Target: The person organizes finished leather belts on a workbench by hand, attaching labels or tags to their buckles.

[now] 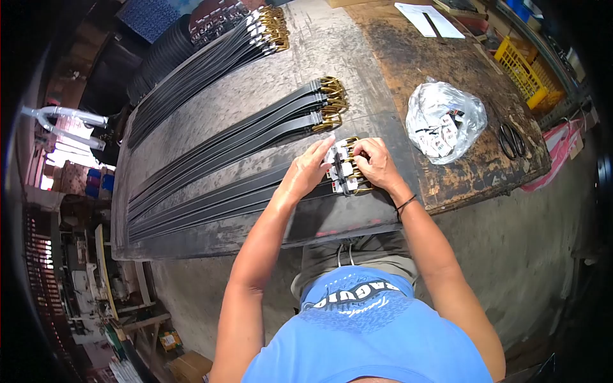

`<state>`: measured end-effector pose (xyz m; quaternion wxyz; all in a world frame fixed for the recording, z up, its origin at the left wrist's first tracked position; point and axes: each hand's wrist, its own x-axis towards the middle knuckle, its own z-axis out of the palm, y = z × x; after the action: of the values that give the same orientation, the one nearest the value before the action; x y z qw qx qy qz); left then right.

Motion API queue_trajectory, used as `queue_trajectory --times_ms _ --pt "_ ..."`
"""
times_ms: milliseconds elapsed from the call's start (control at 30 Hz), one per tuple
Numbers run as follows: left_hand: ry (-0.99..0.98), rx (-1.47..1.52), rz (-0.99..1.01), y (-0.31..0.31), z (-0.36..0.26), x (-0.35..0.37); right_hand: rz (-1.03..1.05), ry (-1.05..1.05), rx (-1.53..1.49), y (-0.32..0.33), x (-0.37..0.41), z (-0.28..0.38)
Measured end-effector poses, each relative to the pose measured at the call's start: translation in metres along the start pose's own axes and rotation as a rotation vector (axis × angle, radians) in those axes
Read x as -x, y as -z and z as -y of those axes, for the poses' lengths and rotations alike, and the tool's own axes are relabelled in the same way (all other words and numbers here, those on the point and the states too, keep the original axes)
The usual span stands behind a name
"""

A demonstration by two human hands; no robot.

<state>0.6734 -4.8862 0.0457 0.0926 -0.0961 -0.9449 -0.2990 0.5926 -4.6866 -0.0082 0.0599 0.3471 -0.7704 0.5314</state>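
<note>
Several black belts (223, 203) with gold buckles lie side by side along the near edge of the table, with white tags (340, 185) around their buckle ends. My left hand (306, 169) rests over the belts just left of the tags, its fingers stretched out and touching the tag edge. My right hand (378, 165) is curled over the buckle end, its thumb and fingers closed at a gold buckle; the exact grip is partly hidden. Beyond lies a second row of belts (242, 131), their gold buckles (333, 102) pointing right, with no white tags visible on them.
A clear plastic bag (446, 121) of white tags sits right of my hands, with black scissors (511, 140) beside it. A tagged pile of belts (204, 70) lies at the far left. White paper (429, 20) and a yellow crate (520, 71) are at the far right.
</note>
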Motion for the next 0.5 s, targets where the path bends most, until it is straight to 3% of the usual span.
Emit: queue_trajectory --times_ms 167,233,333,400,500 --pt "-0.116 -0.081 -0.199 -0.011 0.010 0.013 0.003 0.009 0.007 -0.001 -0.001 0.000" --pt "-0.065 -0.062 -0.190 -0.005 0.006 0.030 0.017 -0.007 -0.006 0.000 -0.002 0.001" --pt "0.190 -0.056 -0.362 0.006 0.006 0.076 -0.016 0.018 -0.029 0.001 -0.002 -0.001" --pt "0.293 -0.202 -0.482 0.018 0.010 0.123 -0.024 -0.122 -0.088 0.002 -0.004 -0.001" --pt "0.517 -0.293 -0.635 0.023 0.036 0.203 -0.080 -0.122 -0.121 0.002 -0.006 -0.008"
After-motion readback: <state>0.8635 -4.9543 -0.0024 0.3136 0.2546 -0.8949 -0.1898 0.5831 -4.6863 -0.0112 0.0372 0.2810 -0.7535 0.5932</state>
